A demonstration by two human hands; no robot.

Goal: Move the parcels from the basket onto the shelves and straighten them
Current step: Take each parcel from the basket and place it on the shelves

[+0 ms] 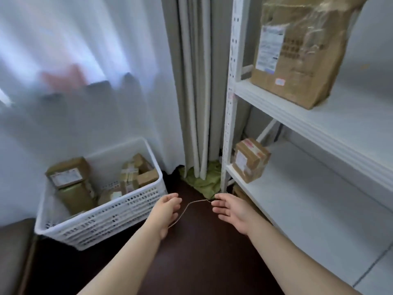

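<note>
The right hand [231, 211] is palm up, and its grip pinches one end of a thin tan string [187, 207] at the fingertips. The string runs across to the left hand [168, 211], whose fingers curl loosely; I cannot tell if it holds the string. Both hands hang over the dark floor [191, 262]. Just left is the white basket [106, 222] with brown parcels [68, 175] inside, with white labels. On the white shelves [319, 116] to the right, a small parcel [251, 159] sits low and a big taped parcel [297, 52] sits higher.
</note>
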